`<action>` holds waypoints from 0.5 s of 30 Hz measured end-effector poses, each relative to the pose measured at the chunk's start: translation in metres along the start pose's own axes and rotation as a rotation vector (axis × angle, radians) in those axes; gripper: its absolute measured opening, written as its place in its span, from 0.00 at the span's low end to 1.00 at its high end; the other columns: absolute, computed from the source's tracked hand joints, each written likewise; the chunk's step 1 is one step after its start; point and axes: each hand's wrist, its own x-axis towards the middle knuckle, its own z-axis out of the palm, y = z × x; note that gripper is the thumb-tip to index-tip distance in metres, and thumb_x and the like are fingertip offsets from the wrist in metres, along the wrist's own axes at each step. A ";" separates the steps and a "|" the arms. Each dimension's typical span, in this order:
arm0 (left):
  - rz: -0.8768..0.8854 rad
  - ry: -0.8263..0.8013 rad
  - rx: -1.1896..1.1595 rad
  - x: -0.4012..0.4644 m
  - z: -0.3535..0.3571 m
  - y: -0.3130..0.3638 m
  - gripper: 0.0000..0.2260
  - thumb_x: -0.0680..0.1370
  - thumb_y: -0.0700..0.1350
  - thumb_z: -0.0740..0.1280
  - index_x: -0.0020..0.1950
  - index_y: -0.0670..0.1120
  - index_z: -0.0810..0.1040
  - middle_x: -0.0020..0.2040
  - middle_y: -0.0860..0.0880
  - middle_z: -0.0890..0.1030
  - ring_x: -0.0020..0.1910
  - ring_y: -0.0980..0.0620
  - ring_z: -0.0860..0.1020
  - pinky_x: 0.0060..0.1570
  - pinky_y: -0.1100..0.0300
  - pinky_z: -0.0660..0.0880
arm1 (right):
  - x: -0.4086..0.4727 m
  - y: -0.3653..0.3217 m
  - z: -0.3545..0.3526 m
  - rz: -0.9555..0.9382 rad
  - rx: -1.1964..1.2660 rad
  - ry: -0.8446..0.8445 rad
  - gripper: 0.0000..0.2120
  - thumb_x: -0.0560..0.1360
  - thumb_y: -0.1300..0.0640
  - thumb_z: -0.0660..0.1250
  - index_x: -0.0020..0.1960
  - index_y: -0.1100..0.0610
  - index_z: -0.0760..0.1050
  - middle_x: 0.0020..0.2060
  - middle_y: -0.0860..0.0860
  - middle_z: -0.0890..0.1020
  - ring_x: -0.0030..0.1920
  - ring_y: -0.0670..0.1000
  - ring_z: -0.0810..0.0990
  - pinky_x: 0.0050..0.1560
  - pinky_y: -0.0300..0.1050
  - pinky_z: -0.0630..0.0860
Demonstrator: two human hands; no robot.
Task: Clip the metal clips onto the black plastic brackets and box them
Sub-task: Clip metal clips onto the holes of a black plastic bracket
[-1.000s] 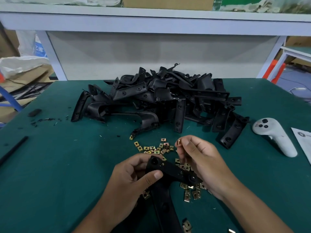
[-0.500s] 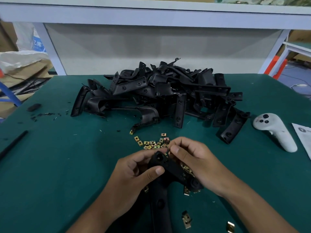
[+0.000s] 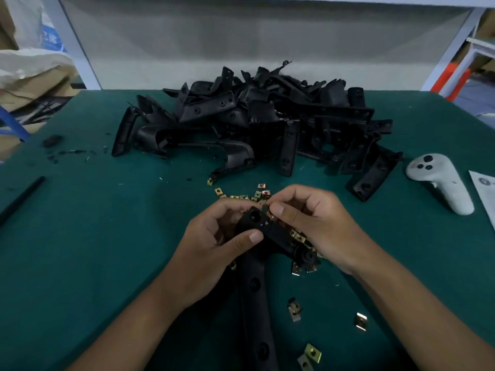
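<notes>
My left hand grips a black plastic bracket near its top, thumb across the front, the long leg pointing toward me. My right hand pinches a small metal clip against the bracket's upper edge, beside its round hole. Several loose brass-coloured clips lie on the green table just beyond my hands, more lie under my right hand, and a few clips sit nearer to me. No box is in view.
A big heap of black brackets fills the middle back of the table. A white hand controller and a paper sheet lie at the right. A black rod and black scraps lie at the left.
My right hand has brought the clip down and left from above the loose clips to the bracket's top edge. My left hand has lifted the bracket slightly. The camera has tilted down.
</notes>
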 end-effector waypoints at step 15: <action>-0.006 0.004 -0.079 0.000 0.001 0.001 0.13 0.73 0.44 0.74 0.57 0.46 0.81 0.51 0.40 0.84 0.52 0.50 0.82 0.53 0.61 0.79 | -0.001 0.000 0.004 -0.046 0.101 0.025 0.04 0.72 0.53 0.73 0.45 0.51 0.85 0.40 0.48 0.86 0.40 0.43 0.83 0.42 0.34 0.79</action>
